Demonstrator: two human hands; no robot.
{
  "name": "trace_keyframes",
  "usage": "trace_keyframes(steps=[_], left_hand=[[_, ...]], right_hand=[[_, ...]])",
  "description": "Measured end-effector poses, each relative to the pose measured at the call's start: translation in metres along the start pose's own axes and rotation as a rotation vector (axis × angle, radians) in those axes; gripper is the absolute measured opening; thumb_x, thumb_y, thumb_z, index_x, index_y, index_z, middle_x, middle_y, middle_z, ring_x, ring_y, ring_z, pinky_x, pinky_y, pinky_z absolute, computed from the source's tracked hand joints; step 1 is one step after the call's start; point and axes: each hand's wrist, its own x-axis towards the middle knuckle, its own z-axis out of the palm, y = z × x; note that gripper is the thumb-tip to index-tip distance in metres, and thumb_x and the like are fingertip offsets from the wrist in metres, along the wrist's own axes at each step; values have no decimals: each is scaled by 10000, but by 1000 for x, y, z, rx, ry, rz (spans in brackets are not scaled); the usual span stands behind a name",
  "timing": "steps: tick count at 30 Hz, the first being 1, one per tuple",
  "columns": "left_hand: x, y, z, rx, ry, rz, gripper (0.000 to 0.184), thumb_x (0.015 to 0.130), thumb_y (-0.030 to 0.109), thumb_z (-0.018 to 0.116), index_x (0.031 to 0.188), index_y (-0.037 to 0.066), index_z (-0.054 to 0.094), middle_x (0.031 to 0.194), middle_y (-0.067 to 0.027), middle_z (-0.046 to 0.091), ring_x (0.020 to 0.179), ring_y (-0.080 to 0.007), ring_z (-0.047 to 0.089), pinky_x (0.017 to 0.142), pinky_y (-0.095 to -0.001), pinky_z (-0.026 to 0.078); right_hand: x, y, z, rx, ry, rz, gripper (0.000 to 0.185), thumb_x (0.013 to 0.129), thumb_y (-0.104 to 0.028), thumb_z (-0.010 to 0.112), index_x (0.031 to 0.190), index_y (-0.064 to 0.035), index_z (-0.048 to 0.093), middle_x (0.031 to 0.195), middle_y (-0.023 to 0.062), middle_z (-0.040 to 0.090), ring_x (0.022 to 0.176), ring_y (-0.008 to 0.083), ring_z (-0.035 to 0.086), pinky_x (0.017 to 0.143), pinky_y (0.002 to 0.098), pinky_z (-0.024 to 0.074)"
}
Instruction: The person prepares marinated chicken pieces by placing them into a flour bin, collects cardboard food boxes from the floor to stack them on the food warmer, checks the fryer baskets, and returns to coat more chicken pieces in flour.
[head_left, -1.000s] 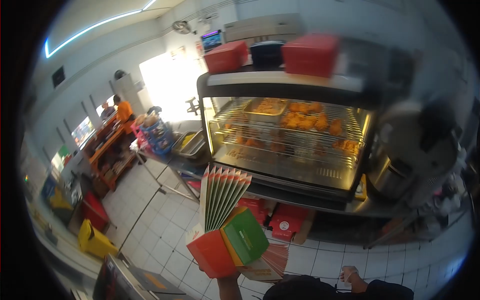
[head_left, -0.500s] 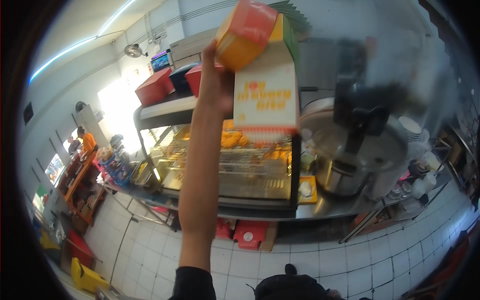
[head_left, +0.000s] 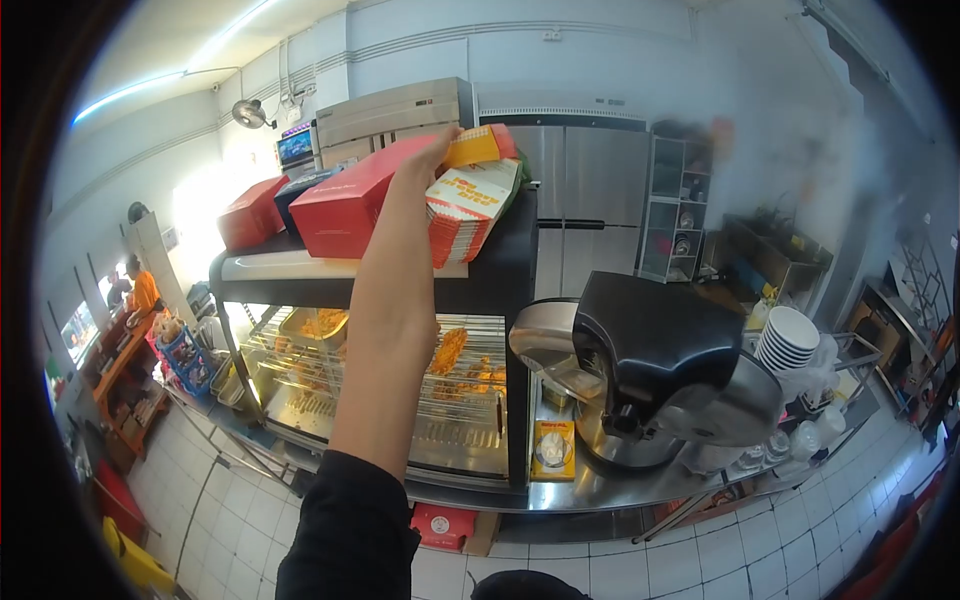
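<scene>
My left hand (head_left: 436, 158) is up at the top of the food warmer, closed at the left edge of a stack of paper food sleeves (head_left: 474, 192). Yellow lettering on white shows on the front sleeve, above red-striped lower edges. A yellow and red piece (head_left: 475, 147) tops the stack beside my fingertips, which are partly hidden. Directly left of the hand, partly covered by my forearm, sits a large red box (head_left: 345, 213). My right hand is out of view.
Fried chicken (head_left: 449, 352) lies on racks inside the lit food warmer (head_left: 518, 390). A large black-lidded cooker (head_left: 660, 340) stands to its right, near stacked white bowls (head_left: 788, 335). Another red box (head_left: 252, 212) is at left. A person in orange (head_left: 145, 290) is far left.
My left hand has brought the stack of paper sleeves down and slightly left, from raised before the camera to the warmer's top. The view has shifted; the black-lidded cooker now looks sharper.
</scene>
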Motion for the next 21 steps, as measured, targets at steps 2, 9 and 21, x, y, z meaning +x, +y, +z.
trace_keyframes(steps=[2, 9, 21], left_hand=[[1, 10, -4, 52, -51, -32, 611, 899, 515, 554, 1330, 84, 513, 1232, -174, 582, 1018, -259, 614, 880, -422, 511], [60, 11, -24, 952, 299, 450, 377, 898, 305, 535, 1210, 127, 650, 1165, -168, 656, 1068, -297, 625, 940, -408, 487], [-56, -1, 60, 1125, 440, 342, 1036, 660, 609, 758, 1383, -34, 390, 1357, -242, 480, 1281, -438, 466, 968, -672, 384]], right_hand=[[7, -12, 0, -31, -9, -26, 347, 918, -191, 624, 1185, 22, 558, 1008, 209, 639, 848, 272, 631, 701, 423, 516], [13, -26, 11, -89, -36, -66, 379, 911, -197, 635, 1206, 24, 548, 1024, 208, 637, 869, 272, 631, 722, 423, 519], [24, -40, 30, -187, -53, -92, 434, 898, -209, 653, 1241, 27, 530, 1051, 208, 635, 905, 270, 633, 758, 423, 523]])
